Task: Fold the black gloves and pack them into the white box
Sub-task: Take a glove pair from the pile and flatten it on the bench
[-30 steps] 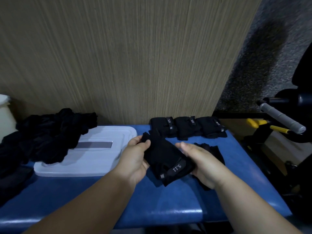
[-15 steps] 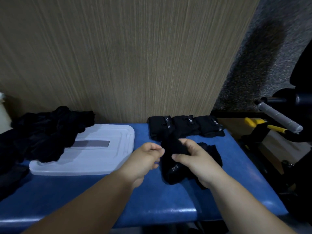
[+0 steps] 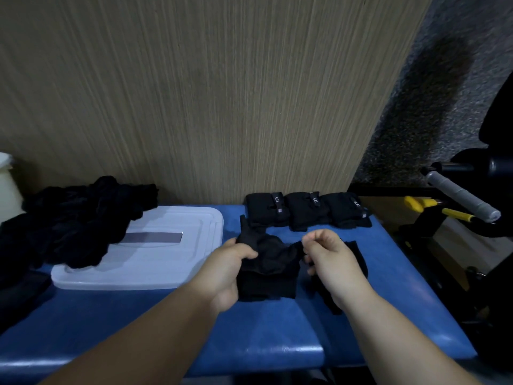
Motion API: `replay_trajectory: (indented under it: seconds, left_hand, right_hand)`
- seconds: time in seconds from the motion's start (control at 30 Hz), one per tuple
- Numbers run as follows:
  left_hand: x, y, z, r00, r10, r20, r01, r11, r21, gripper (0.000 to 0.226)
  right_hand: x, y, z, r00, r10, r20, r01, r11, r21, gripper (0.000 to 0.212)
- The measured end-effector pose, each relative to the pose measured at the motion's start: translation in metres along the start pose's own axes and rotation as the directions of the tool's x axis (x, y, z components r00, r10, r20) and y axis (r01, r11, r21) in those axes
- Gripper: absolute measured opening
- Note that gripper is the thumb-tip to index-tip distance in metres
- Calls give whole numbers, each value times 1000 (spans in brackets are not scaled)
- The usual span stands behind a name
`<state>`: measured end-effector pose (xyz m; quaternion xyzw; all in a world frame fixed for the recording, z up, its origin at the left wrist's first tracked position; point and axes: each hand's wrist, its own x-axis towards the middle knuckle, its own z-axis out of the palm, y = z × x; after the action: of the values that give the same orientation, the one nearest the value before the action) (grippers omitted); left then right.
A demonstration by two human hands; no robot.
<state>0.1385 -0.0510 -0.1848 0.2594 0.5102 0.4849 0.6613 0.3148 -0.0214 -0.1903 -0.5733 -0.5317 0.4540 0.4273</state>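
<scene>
A black glove is now stretched between the left hand and right hand above the blue worktop, each closed on an edge; earlier it was bunched.

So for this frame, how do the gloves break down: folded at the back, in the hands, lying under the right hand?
Folded gloves in the back row: 3
Glove in both hands: 1
Glove under the right hand: 1
Total: 5, leaving out the loose black pile, which cannot be counted.
</scene>
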Motion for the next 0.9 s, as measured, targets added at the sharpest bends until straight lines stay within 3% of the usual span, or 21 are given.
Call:
replay_trajectory:
  seconds: [0.07, 0.2, 0.3, 0.4, 0.5, 0.67, 0.8, 0.9]
  left_hand:
    - [-3, 0, 1, 999, 13, 53, -9, 997, -82, 32]
    - [-3, -2, 3, 995, 19, 101, -3, 988, -152, 39]
    - [-6, -3, 7, 989, -16, 145, 40, 986, -164, 39]
    - [-7, -5, 11, 980, 7, 198, 22, 989, -144, 36]
    - [-2, -9, 13, 993, 60, 97, -51, 994, -93, 35]
    - [5, -12, 16, 998, 63, 22, -62, 996, -60, 29]
    - [15, -17, 14, 999, 32, -16, -32, 999, -1, 40]
    - [22, -24, 8, 990, 120, -74, -108, 983, 151, 27]
  right_hand:
    - [1, 2, 1, 998, 58, -5, -58, 998, 27, 21]
    - [1, -7, 4, 948, 301, 108, -318, 862, 393, 46]
    - [-4, -11, 2, 929, 313, 196, -367, 845, 390, 42]
    - [-13, -16, 2, 927, 249, 281, -349, 849, 397, 33]
    - [-15, -17, 2, 921, 170, 350, -315, 854, 414, 36]
    - [-12, -11, 5, 948, 72, 311, -192, 907, 375, 26]
    - [-8, -1, 11, 987, -45, 153, 20, 988, 156, 13]
    - [-7, 1, 10, 990, -118, 78, 124, 989, -78, 16]
